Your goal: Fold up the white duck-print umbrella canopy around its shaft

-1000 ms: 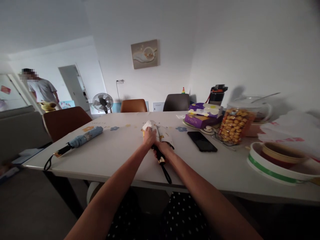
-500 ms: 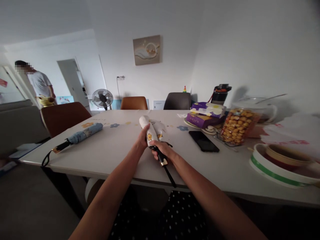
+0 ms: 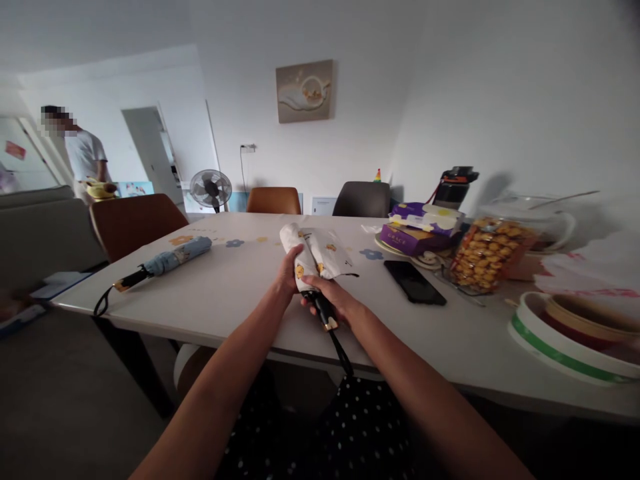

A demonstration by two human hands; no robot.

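Observation:
Between my two hands is a folding umbrella (image 3: pixel 300 267) with white, yellow-patterned fabric, tilted over the front half of the table (image 3: pixel 240 293). My left hand (image 3: pixel 287 272) is closed round the left side of its rolled canopy. Lower down, my right hand (image 3: pixel 330 297) grips it where the canopy meets the black handle, and my fingers partly hide that spot. A loose flap of the fabric spreads out to the right. The wrist strap dangles from the handle towards the table's front edge. A blue folded umbrella (image 3: pixel 180 257) lies at the table's left.
Right of my hands lies a black phone (image 3: pixel 415 283). Behind it are purple tissue packs (image 3: pixel 413 239), a jar of round snacks (image 3: pixel 490 257) and a black bottle (image 3: pixel 453 187). Bowls (image 3: pixel 565 340) stand at the right edge. Chairs (image 3: pixel 274 200) line the far side; a person (image 3: pixel 87 157) stands far left.
The loose fabric flap has opened out flatter to the right of the rolled canopy. Both hands keep their hold on the umbrella. The whole view has shifted slightly.

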